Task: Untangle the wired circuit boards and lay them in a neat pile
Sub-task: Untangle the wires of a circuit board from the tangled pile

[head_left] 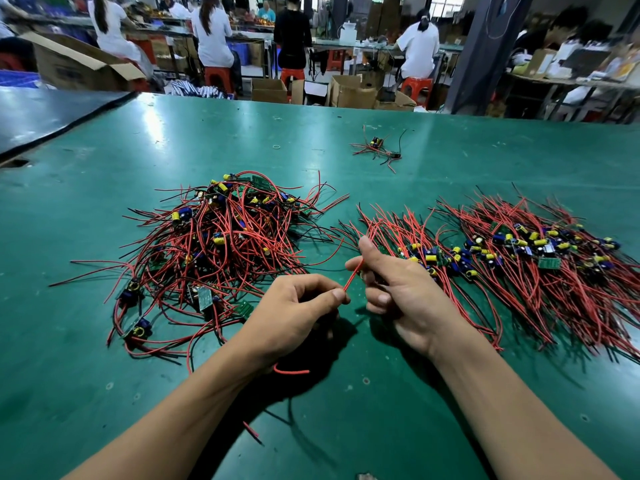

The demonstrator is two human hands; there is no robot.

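A short stretch of red wire point(353, 277) shows between 2 hands held over a green table point(173, 133), near and centre. The wire slants from near-left to far-right. The left hand point(294, 313) pinches its near end between thumb and forefinger, its other fingers curled. The right hand point(398, 285) holds the far end in curled fingers. Whether a board hangs below either hand is hidden. Just left of the hands lies the tangle point(221, 244), a heap of boards with red and black wires. Just right lies the pile point(433, 258), its wires combed from far-left to near-right, with a larger pile point(540, 251) further right. The right hand is nearer the pile, so laying the piece down probably needs a short move right and a turn of the wire to match.
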